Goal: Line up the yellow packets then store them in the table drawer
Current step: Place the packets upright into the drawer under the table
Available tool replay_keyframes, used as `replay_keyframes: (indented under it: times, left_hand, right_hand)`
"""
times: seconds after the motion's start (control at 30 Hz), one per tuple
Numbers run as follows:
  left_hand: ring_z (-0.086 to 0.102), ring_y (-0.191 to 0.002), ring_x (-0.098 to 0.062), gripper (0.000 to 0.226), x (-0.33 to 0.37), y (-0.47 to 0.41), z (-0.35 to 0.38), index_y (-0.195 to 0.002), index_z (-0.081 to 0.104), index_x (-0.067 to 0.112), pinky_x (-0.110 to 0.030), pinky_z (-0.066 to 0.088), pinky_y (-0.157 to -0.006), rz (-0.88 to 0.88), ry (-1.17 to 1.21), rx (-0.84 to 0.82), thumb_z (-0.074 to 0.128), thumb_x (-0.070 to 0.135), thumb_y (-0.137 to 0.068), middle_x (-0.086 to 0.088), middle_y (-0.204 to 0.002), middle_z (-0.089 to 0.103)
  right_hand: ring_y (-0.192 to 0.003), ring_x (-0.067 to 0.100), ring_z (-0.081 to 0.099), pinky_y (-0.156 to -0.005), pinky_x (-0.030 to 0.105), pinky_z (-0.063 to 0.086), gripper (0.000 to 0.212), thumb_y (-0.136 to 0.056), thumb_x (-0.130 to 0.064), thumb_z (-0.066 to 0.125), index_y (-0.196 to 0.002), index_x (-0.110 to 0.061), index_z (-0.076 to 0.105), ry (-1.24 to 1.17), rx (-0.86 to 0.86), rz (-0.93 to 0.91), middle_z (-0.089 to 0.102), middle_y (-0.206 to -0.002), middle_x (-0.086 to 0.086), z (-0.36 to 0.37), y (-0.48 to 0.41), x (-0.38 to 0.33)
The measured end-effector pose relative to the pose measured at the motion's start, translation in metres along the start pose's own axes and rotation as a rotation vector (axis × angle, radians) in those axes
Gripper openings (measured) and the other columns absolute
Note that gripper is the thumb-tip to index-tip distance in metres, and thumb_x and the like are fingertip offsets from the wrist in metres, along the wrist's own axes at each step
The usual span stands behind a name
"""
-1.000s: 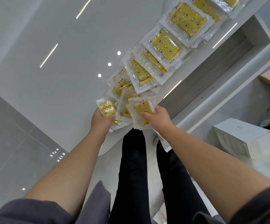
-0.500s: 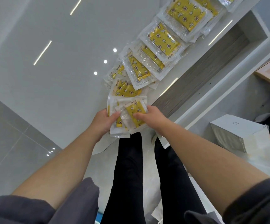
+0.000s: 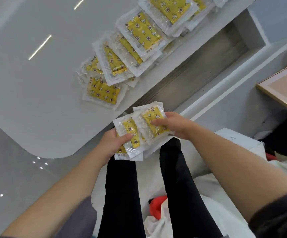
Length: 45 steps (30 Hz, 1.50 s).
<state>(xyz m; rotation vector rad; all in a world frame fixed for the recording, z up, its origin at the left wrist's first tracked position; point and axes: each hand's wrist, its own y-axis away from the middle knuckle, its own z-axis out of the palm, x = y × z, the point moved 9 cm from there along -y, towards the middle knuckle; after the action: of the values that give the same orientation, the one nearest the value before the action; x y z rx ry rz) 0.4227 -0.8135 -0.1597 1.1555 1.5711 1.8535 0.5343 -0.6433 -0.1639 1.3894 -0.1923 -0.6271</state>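
Packets (image 3: 154, 123) in left hand (image 3: 110, 145), right hand (image 3: 175, 126), beyond table edge (image 3: 94, 131); drawer (image 3: 199, 71) open

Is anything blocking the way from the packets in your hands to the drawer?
Nothing visible. The left hand and right hand hold the yellow packets just at the near end of the open drawer, whose visible floor is bare. The other packets lie on the table.

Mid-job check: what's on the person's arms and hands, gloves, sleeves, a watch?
No gloves, watch or ring visible: the left hand and right hand are bare, as are the forearms. Plain grey sleeves start higher up, the left sleeve and the right sleeve.
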Motion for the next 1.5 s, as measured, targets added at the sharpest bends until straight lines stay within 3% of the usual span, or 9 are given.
replay_keyframes:
  times: [0.23,0.4,0.53,0.77,1.0,1.07,1.23,1.33,1.5]
  left_hand:
    - [0.069,-0.093,-0.016,0.029,-0.014,-0.055,0.093,-0.106,0.063,0.023,-0.035,0.056,-0.081,0.016,0.239,0.174,0.076,0.018,-0.081,0.004,-0.1,0.072]
    - [0.067,-0.099,-0.022,0.043,-0.018,-0.102,0.092,-0.117,0.06,0.021,-0.044,0.054,-0.09,-0.054,0.371,0.356,0.079,0.022,-0.078,0.0,-0.108,0.07]
    - [0.067,-0.099,-0.024,0.045,-0.012,-0.137,0.09,-0.118,0.061,0.021,-0.047,0.054,-0.09,-0.049,0.264,0.374,0.08,0.02,-0.077,-0.001,-0.11,0.07]
    - [0.064,-0.093,-0.022,0.034,-0.028,-0.163,0.074,-0.107,0.063,0.015,-0.036,0.052,-0.089,-0.03,0.146,0.517,0.08,0.018,-0.077,-0.002,-0.105,0.068]
    - [0.055,-0.117,-0.035,0.037,-0.041,-0.152,0.069,-0.128,0.047,0.001,-0.039,0.046,-0.092,-0.195,0.104,0.725,0.056,0.01,-0.093,-0.018,-0.131,0.055]
    - [0.05,-0.122,-0.036,0.045,-0.04,-0.148,0.074,-0.137,0.037,0.0,-0.037,0.043,-0.092,-0.241,0.081,0.727,0.05,0.005,-0.093,-0.02,-0.138,0.047]
    - [0.036,-0.135,-0.036,0.055,-0.037,-0.148,0.086,-0.143,0.031,-0.004,-0.043,0.035,-0.11,-0.318,-0.058,0.624,0.049,0.01,-0.093,-0.022,-0.149,0.032]
    - [0.034,-0.133,-0.04,0.063,-0.024,-0.136,0.088,-0.144,0.027,0.002,-0.047,0.042,-0.104,-0.321,-0.189,0.602,0.054,0.005,-0.087,-0.022,-0.151,0.022]
    - [0.036,-0.134,-0.038,0.063,0.041,-0.146,0.075,-0.145,0.03,0.014,-0.055,0.037,-0.103,0.117,-0.864,0.633,0.058,0.017,-0.089,-0.017,-0.15,0.03]
  right_hand:
    - [-0.097,0.025,0.069,-0.092,0.045,0.054,0.037,-0.081,-0.025,0.075,-0.114,-0.013,0.065,0.219,0.242,-0.087,0.071,-0.107,0.006,-0.124,-0.008,-0.006]
    - [-0.091,0.015,0.066,-0.077,0.029,0.052,0.028,-0.091,-0.023,0.065,-0.117,-0.016,0.06,0.368,0.349,-0.193,0.067,-0.105,-0.001,-0.145,-0.033,-0.052]
    - [-0.095,0.018,0.065,-0.071,0.027,0.051,0.019,-0.092,-0.02,0.062,-0.111,-0.016,0.059,0.519,0.378,-0.221,0.066,-0.105,0.001,-0.151,-0.063,-0.064]
    - [-0.107,0.024,0.061,-0.074,0.027,0.05,0.049,-0.091,-0.017,0.058,-0.138,-0.01,0.046,0.762,0.343,-0.171,0.061,-0.12,0.006,-0.139,-0.111,-0.054]
    - [-0.111,0.024,0.058,-0.078,0.024,0.046,0.049,-0.09,-0.011,0.054,-0.138,-0.01,0.046,0.942,0.315,-0.173,0.059,-0.122,0.007,-0.11,-0.13,-0.051]
    - [-0.103,0.022,0.058,-0.075,0.024,0.044,0.044,-0.09,-0.009,0.054,-0.133,-0.011,0.051,0.961,0.334,-0.174,0.06,-0.111,0.005,-0.109,-0.132,-0.051]
    - [-0.088,0.02,0.06,-0.066,0.027,0.046,0.033,-0.089,-0.009,0.051,-0.121,-0.014,0.057,1.018,0.409,-0.176,0.06,-0.094,0.002,-0.117,-0.134,-0.05]
    - [-0.086,0.02,0.061,-0.071,0.031,0.056,0.041,-0.091,-0.008,0.05,-0.131,-0.015,0.053,1.018,0.44,-0.181,0.062,-0.097,0.002,-0.121,-0.131,-0.05]
    - [-0.09,0.022,0.064,-0.076,0.037,0.06,0.049,-0.091,-0.005,0.048,-0.139,-0.017,0.047,1.04,0.436,-0.203,0.064,-0.104,0.004,-0.124,-0.13,-0.053]
